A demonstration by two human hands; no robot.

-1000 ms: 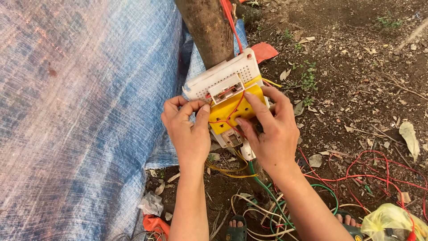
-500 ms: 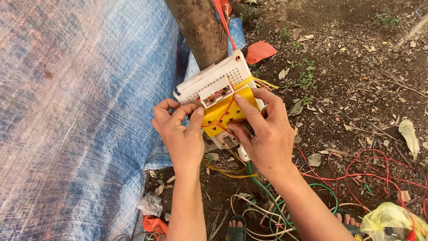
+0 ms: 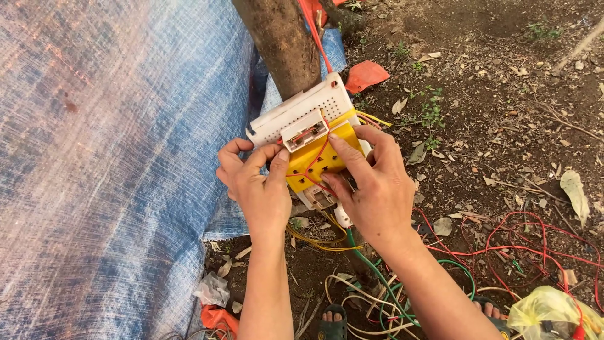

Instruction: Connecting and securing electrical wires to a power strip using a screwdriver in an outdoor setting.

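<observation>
A white perforated plastic electrical box [image 3: 301, 112] with a yellow wired board [image 3: 311, 165] on its near side is held up in front of a brown tree trunk [image 3: 280, 41]. My left hand [image 3: 255, 186] grips the box's left side, thumb on the yellow board. My right hand [image 3: 374, 186] holds the right side, with its index finger and thumb pressing the board's red wires. A green wire [image 3: 377, 277] and yellow wires [image 3: 318, 242] trail down from the box toward the ground.
A blue-grey woven tarp [image 3: 100, 164] covers the left half. Bare soil with dry leaves [image 3: 576, 192] lies on the right, with tangled red wires [image 3: 535, 242], a yellow plastic bag [image 3: 553, 311] and orange scraps [image 3: 366, 74]. My sandalled foot [image 3: 331, 318] shows at the bottom.
The box and both hands have shifted slightly left and up in view. My right fingers have moved further onto the yellow board's wires.
</observation>
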